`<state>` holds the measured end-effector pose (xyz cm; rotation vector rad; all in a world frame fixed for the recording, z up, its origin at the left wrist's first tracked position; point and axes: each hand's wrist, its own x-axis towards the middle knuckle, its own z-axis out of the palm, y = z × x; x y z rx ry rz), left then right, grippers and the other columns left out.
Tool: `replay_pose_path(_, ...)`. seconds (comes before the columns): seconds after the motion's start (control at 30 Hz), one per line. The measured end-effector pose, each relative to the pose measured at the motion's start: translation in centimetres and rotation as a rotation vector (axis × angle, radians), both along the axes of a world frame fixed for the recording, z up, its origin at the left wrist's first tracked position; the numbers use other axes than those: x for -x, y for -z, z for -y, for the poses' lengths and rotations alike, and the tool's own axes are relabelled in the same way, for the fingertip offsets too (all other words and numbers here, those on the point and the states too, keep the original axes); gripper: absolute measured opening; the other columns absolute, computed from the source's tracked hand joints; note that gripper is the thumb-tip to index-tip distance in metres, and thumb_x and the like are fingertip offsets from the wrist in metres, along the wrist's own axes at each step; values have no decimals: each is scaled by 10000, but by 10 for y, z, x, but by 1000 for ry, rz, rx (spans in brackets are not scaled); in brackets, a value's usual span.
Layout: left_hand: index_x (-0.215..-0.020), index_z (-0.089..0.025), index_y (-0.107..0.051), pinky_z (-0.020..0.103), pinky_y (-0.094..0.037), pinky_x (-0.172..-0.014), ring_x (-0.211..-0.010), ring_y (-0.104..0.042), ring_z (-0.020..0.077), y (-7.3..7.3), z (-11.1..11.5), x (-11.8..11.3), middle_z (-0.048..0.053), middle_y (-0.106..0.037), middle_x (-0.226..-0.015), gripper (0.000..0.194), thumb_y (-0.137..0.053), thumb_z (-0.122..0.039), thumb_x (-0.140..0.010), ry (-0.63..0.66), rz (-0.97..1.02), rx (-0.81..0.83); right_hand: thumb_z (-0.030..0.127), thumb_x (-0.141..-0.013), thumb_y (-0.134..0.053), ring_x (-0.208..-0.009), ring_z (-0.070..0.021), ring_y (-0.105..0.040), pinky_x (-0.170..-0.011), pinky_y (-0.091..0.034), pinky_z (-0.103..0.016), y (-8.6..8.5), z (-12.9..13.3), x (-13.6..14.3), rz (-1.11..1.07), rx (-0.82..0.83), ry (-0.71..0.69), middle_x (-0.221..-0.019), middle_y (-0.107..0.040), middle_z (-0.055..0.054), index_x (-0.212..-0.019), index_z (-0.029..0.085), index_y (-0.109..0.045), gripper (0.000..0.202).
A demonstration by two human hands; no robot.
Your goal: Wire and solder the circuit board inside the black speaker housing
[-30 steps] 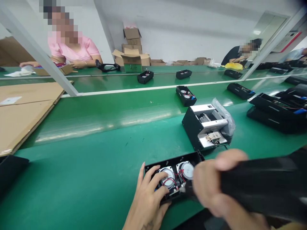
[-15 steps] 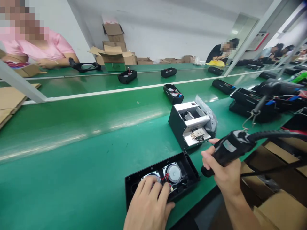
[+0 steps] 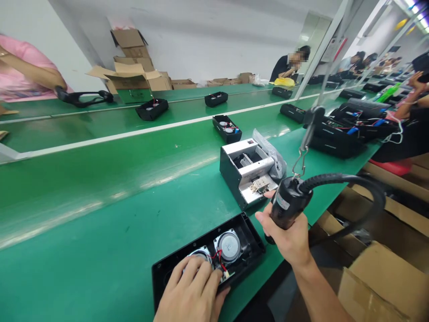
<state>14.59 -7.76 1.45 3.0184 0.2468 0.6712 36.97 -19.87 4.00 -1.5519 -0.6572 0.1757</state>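
Note:
A black open speaker housing (image 3: 248, 230) lies at the near edge of the green bench (image 3: 100, 214), with two round speaker drivers (image 3: 228, 245) and red wires inside. My left hand (image 3: 191, 293) rests flat on the left driver, pressing the housing down. My right hand (image 3: 288, 232) grips a black electric screwdriver (image 3: 287, 203), held upright just right of the housing; its thick cable loops to the right and a hook hangs it from above. Beyond it sits a black and silver screw feeder box (image 3: 250, 172).
More black housings (image 3: 226, 129) lie along the green conveyor. Stacked housings (image 3: 335, 132) sit at the right. Cardboard boxes (image 3: 134, 80) stand at the back, another carton (image 3: 382, 286) at my lower right. A person's pink sleeve (image 3: 20, 71) is far left; other people work farther back.
The view has swung right. My right hand has lifted the screwdriver off the housing and now holds it upright beside the feeder box. My left hand stays on the drivers.

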Motion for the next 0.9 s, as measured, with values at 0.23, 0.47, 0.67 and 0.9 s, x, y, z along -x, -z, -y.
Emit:
replay_pose_path(0.23, -905, -292, -762, 398, -440, -874, -922, -663, 251, -43, -43, -24, 0, -764, -933, 334, -535, -494, -1044, -100, -271, 605, 322, -880, -862, -488, -127, -547, -539, -490, -303, -4, -6, -11, -56, -35, -14, -618, -612, 76, -1128, 211, -715, 309)
replay_pose_path(0.47, -731, -219, -750, 300, -355, -626, -679, -532, 167, -79, -120, -65, -18, -634, -690, 465, -683, -671, -820, -210, -652, 1135, 312, -857, -892, -457, -129, -530, -461, -432, -289, 3, -9, -25, -80, -78, -11, -613, -593, 74, -1161, 209, -725, 362)
replay_pose_path(0.67, -692, -220, -715, 288, -307, -574, -652, -467, 141, -75, -119, -67, -27, -587, -697, 464, -770, -678, -738, -230, -653, 1246, 307, -844, -906, -461, -137, -540, -492, -452, -308, 6, -6, -26, -38, -90, -16, -605, -594, 70, -1132, 209, -729, 352)
replay_pose_path(0.9, -721, -216, -748, 286, -333, -588, -663, -503, 146, -76, -122, -66, -19, -619, -704, 452, -760, -667, -754, -218, -639, 1246, 354, -857, -901, -473, -143, -536, -477, -450, -311, 7, -8, -22, -35, -45, -25, -633, -598, 61, -1161, 225, -736, 370)
